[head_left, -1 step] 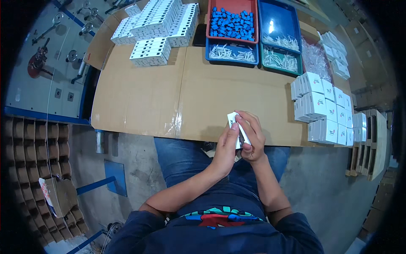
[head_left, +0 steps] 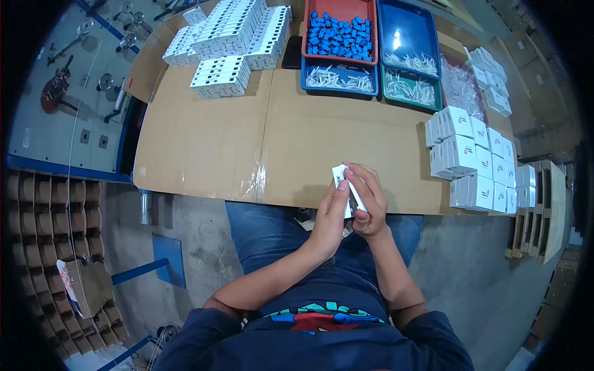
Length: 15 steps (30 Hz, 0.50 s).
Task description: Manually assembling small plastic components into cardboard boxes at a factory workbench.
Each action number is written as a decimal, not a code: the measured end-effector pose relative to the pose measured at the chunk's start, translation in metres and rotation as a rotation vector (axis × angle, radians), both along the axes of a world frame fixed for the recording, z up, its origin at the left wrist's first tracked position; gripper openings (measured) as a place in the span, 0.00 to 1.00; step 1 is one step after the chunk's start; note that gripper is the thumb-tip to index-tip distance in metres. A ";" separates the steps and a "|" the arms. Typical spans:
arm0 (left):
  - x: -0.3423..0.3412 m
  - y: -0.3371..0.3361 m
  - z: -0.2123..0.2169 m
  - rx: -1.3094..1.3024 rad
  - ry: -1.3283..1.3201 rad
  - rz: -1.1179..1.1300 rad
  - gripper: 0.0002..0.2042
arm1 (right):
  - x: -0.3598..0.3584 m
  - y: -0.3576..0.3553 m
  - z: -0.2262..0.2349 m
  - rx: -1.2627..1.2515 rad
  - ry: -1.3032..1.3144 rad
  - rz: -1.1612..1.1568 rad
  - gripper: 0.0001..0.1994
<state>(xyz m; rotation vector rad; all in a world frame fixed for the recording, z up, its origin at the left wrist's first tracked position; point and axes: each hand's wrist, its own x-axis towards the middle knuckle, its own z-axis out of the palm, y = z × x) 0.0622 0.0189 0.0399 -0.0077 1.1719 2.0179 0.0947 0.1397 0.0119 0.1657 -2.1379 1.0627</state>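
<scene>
While held at the near edge of the cardboard-covered table (head_left: 204,142), small white carton (head_left: 342,179) clamped between left hand (head_left: 329,216) and right hand (head_left: 369,201), apparently mid-folding; next, flaps likely to need tucking before stacking by the finished white boxes (head_left: 473,157).

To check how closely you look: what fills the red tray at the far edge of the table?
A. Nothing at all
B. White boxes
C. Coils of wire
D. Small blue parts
D: the red tray holds a heap of small blue parts, while the white boxes stand stacked at the table's right side.
</scene>
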 end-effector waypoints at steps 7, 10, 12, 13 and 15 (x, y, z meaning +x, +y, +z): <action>-0.002 -0.001 -0.009 0.010 -0.042 -0.012 0.21 | -0.001 0.000 -0.002 -0.056 -0.016 0.000 0.40; -0.002 -0.004 -0.007 0.063 -0.052 -0.038 0.22 | 0.001 -0.001 -0.004 -0.085 -0.011 -0.003 0.39; -0.004 -0.004 0.000 -0.008 -0.061 0.014 0.23 | -0.003 -0.001 -0.004 -0.050 -0.015 0.003 0.42; -0.004 -0.003 -0.007 -0.003 -0.039 0.004 0.24 | -0.001 0.000 -0.004 -0.057 -0.029 0.007 0.42; -0.004 0.001 -0.010 0.012 -0.069 0.025 0.22 | -0.001 0.000 -0.008 -0.069 -0.033 0.002 0.42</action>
